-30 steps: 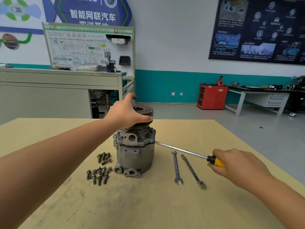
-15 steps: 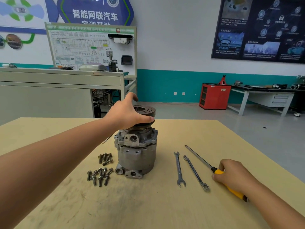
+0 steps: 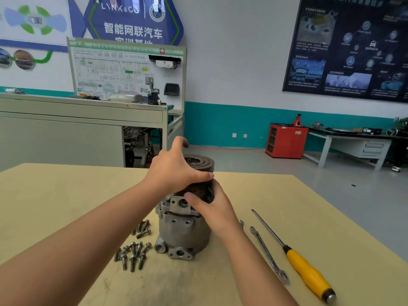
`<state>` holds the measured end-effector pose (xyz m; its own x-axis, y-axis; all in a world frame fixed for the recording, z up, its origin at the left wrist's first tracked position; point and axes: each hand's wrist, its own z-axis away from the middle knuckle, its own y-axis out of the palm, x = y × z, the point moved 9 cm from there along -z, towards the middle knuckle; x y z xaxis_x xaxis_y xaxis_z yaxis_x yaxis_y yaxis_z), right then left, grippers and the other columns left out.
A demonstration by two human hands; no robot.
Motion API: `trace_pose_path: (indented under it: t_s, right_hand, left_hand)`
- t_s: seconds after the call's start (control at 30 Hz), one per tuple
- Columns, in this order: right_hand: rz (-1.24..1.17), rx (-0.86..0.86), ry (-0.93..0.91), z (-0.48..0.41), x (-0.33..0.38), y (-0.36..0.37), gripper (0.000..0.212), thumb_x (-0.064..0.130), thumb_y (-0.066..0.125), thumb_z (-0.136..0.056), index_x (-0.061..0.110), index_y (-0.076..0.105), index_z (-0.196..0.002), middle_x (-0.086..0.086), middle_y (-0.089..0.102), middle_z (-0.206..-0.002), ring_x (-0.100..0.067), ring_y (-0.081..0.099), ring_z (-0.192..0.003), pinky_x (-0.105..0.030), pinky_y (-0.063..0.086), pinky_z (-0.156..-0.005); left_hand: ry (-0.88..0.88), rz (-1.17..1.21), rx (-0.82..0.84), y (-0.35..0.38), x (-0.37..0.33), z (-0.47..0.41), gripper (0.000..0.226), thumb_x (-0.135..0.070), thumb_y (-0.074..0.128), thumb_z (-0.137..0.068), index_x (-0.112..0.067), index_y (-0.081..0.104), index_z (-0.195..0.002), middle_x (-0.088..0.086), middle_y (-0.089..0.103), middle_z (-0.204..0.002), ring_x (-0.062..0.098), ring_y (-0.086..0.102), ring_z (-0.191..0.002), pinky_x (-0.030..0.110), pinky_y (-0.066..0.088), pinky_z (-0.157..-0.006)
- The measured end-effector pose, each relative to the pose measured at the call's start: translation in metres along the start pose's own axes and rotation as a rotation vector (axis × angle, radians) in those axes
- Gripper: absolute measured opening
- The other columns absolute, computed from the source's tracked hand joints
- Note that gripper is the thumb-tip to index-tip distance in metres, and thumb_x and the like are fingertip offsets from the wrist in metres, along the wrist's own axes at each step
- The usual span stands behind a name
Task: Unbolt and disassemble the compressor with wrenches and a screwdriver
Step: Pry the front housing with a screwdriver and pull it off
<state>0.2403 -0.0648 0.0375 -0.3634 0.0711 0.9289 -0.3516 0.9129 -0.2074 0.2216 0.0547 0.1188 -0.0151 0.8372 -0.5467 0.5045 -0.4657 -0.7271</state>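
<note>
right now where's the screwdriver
In the head view the screwdriver lies on the table at lower right, just right of the nearest wrench, yellow handle toward the camera.

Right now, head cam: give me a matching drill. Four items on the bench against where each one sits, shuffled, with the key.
Things:
1. screwdriver
2. bolts
3. pulley
4. fully visible wrench

Places:
A. loose pile left of the compressor
B. flat on the table, between compressor and screwdriver
C. on top of the compressor
D. farthest right, lying unheld

Pairs: 1-D, 2-A, 3-C, 4-B
</note>
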Motion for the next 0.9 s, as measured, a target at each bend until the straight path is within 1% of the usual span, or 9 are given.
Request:
trace_pose_path:
  t_s: [0.07,0.17,0.27,0.4,0.5,0.57,0.63,0.8,0.9]
  right_hand:
    - [-0.08,-0.043,0.005,-0.007,-0.003,0.001,0.037,0.033,0.079,-0.072,0.044,0.055,-0.098,0.025,0.065,-0.096,0.018,0.058,-0.086,-0.002,0.044,-0.064]
    - [-0.139,-0.059,0.034,-0.012,-0.011,0.002,0.039,0.034,0.08,-0.072,0.038,0.058,-0.103,0.018,0.068,-0.101,0.005,0.062,-0.094,-0.014,0.047,-0.075]
    - [-0.163,-0.138,0.01,-0.011,-0.014,-0.002,0.034,0.032,0.078,-0.074,0.036,0.061,-0.103,0.021,0.07,-0.096,0.007,0.063,-0.091,-0.01,0.047,-0.07]
    - [-0.199,-0.2,-0.019,-0.014,-0.018,-0.007,0.028,0.021,0.078,-0.074,0.028,0.066,-0.098,0.02,0.072,-0.091,0.005,0.065,-0.085,-0.006,0.046,-0.064]
    - [-0.199,-0.207,-0.042,-0.017,-0.019,-0.009,0.027,0.019,0.078,-0.074,0.027,0.067,-0.097,0.02,0.072,-0.094,0.003,0.065,-0.088,-0.011,0.049,-0.07]
    - [-0.206,-0.213,-0.062,-0.019,-0.021,-0.01,0.026,0.017,0.078,-0.073,0.026,0.068,-0.096,0.017,0.073,-0.095,0.001,0.066,-0.089,-0.019,0.049,-0.075]
    - [-0.214,-0.204,-0.077,-0.021,-0.02,-0.012,0.026,0.013,0.078,-0.072,0.024,0.069,-0.094,0.014,0.073,-0.093,-0.002,0.067,-0.088,-0.022,0.049,-0.075]
    - [-0.108,-0.164,-0.141,-0.027,-0.011,-0.02,0.027,0.011,0.083,-0.065,0.029,0.071,-0.081,0.017,0.073,-0.083,0.003,0.067,-0.08,-0.009,0.047,-0.064]
    - [-0.14,-0.139,-0.124,-0.03,-0.014,-0.02,0.025,0.007,0.082,-0.064,0.026,0.075,-0.078,0.009,0.075,-0.085,-0.005,0.07,-0.083,-0.016,0.051,-0.067]
  left_hand:
    - [-0.013,-0.003,0.0,0.0,0.001,0.0,0.09,-0.072,0.071,-0.047,-0.033,0.031,-0.118,0.008,0.053,-0.114,0.03,0.054,-0.103,0.044,0.051,-0.085]
    - [-0.036,-0.011,-0.003,0.002,0.001,0.0,0.093,-0.071,0.072,-0.048,-0.035,0.031,-0.123,0.009,0.05,-0.114,0.032,0.052,-0.106,0.044,0.051,-0.087]
    - [-0.008,0.024,-0.007,0.001,0.003,0.0,0.105,-0.073,0.074,-0.047,-0.037,0.028,-0.134,0.007,0.05,-0.122,0.029,0.051,-0.113,0.042,0.05,-0.09]
    - [0.045,0.523,0.08,-0.011,0.037,0.01,0.114,-0.063,0.081,-0.045,-0.044,0.024,-0.142,-0.009,0.051,-0.126,0.014,0.056,-0.111,0.029,0.048,-0.085]
    - [0.013,0.831,0.065,-0.01,0.076,0.023,0.097,-0.045,0.079,-0.055,-0.036,0.035,-0.141,-0.012,0.052,-0.135,0.007,0.055,-0.119,0.026,0.047,-0.09]
    - [-0.017,0.795,0.097,0.005,0.092,0.029,0.076,-0.043,0.073,-0.063,-0.035,0.046,-0.134,-0.016,0.055,-0.133,0.003,0.048,-0.126,0.034,0.04,-0.103]
    - [-0.032,0.767,0.173,0.024,0.095,0.033,0.053,-0.041,0.07,-0.071,-0.037,0.058,-0.122,-0.02,0.06,-0.126,0.001,0.049,-0.125,0.035,0.037,-0.106]
    - [0.022,0.775,0.277,0.04,0.079,0.023,0.041,-0.03,0.076,-0.075,-0.027,0.067,-0.114,-0.015,0.068,-0.115,0.003,0.059,-0.112,0.025,0.045,-0.094]
    - [0.046,0.83,0.282,0.04,0.076,0.018,0.035,-0.022,0.076,-0.073,-0.02,0.071,-0.108,-0.005,0.072,-0.109,0.012,0.065,-0.106,0.017,0.049,-0.083]
